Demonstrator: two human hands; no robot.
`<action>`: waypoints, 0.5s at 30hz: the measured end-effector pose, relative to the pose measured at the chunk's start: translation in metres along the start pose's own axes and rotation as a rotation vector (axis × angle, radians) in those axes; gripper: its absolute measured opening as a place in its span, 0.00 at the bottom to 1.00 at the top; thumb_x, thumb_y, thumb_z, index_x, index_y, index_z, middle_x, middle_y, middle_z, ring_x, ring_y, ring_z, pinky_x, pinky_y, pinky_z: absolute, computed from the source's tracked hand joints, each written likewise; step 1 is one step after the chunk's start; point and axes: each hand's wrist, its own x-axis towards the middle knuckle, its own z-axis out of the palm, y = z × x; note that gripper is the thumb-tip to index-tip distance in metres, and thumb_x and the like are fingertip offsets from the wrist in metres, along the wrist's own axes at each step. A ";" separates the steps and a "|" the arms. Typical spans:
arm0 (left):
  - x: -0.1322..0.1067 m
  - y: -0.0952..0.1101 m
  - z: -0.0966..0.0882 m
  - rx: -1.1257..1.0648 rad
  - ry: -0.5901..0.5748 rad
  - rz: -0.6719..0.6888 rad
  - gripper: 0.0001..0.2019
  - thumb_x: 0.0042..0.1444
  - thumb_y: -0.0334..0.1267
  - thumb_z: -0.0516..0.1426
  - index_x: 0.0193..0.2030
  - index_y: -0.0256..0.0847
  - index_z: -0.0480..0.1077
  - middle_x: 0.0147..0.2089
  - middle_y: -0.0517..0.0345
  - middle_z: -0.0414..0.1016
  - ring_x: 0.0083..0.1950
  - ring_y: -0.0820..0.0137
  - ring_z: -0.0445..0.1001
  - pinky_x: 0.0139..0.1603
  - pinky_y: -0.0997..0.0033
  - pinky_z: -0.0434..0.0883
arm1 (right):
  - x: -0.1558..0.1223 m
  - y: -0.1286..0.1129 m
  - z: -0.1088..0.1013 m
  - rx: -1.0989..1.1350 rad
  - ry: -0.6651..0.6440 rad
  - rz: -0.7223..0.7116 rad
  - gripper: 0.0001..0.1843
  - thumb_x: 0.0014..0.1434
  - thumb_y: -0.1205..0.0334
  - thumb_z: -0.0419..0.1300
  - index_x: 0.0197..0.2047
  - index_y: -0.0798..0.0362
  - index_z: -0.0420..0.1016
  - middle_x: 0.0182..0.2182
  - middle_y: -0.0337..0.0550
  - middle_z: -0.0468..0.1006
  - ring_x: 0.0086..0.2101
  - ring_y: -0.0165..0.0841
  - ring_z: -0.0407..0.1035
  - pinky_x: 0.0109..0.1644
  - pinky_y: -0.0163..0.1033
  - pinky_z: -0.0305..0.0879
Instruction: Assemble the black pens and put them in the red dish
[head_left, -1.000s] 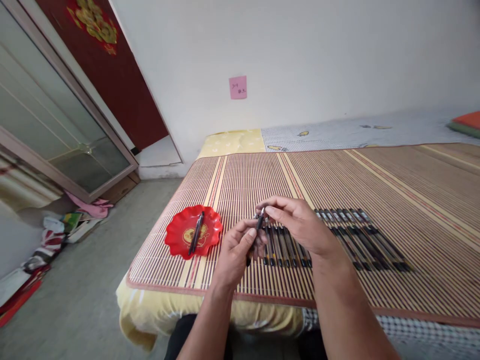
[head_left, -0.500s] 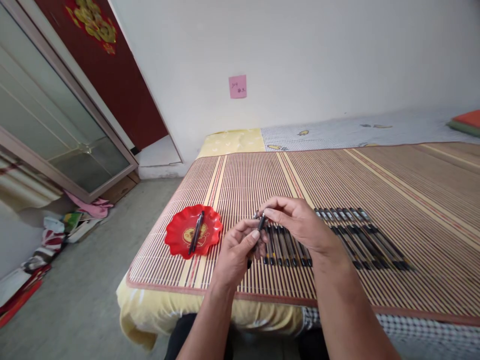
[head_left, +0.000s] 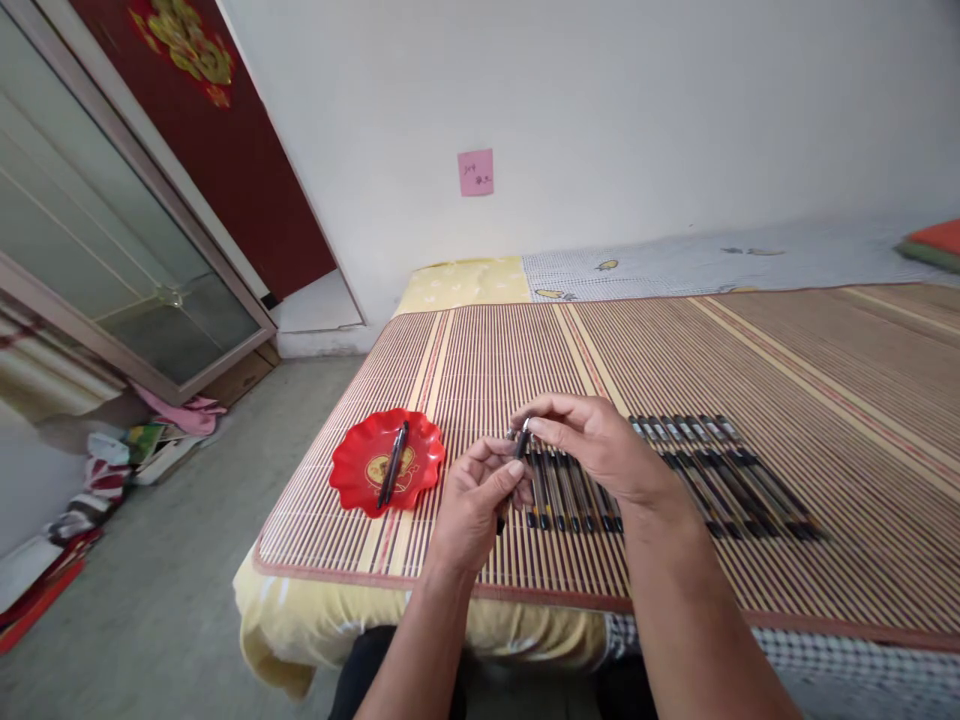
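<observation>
A dark pen (head_left: 521, 443) is held up over the mat, its lower part wrapped by my left hand (head_left: 480, 490), which is closed with the thumb along the barrel. At its upper end my right hand (head_left: 589, 440) pinches a small silvery piece between thumb and forefinger. Whether that piece is joined to the pen I cannot tell. Under and behind my hands lies a row of several pens (head_left: 750, 480) side by side, partly hidden by my right hand and forearm. To the left a red wavy-edged plate (head_left: 349, 465) carries dark pens (head_left: 394, 465).
The striped bamboo mat (head_left: 510, 350) covers a bed with yellow and checked bedding. A pink note (head_left: 475, 173) sticks to the white wall. At the left are a glass-panelled door (head_left: 142, 220) and a pile of clothes and papers on the floor (head_left: 300, 400).
My fingers have shifted very slightly around the upper end of the pen. The plate and the row of pens stay where they were.
</observation>
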 end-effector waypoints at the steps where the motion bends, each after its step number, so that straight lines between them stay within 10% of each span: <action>1: 0.000 0.000 0.000 0.005 -0.002 -0.003 0.17 0.49 0.39 0.73 0.40 0.38 0.71 0.30 0.63 0.77 0.26 0.78 0.73 0.28 0.77 0.69 | 0.000 0.000 0.000 0.004 -0.003 0.006 0.08 0.64 0.57 0.63 0.41 0.49 0.83 0.38 0.43 0.84 0.41 0.35 0.77 0.49 0.42 0.72; 9: -0.001 -0.002 0.003 0.019 -0.008 0.015 0.17 0.50 0.39 0.72 0.40 0.38 0.72 0.29 0.62 0.78 0.25 0.77 0.74 0.28 0.76 0.69 | 0.003 0.014 0.002 0.045 0.089 0.049 0.16 0.57 0.47 0.71 0.31 0.51 0.77 0.30 0.40 0.79 0.32 0.33 0.72 0.37 0.38 0.68; 15: -0.001 -0.002 0.003 0.024 -0.021 0.016 0.17 0.50 0.40 0.72 0.40 0.38 0.72 0.29 0.61 0.78 0.25 0.76 0.74 0.27 0.76 0.69 | 0.000 0.004 -0.002 0.001 0.019 -0.001 0.11 0.67 0.52 0.61 0.42 0.48 0.82 0.39 0.43 0.83 0.42 0.36 0.76 0.49 0.42 0.71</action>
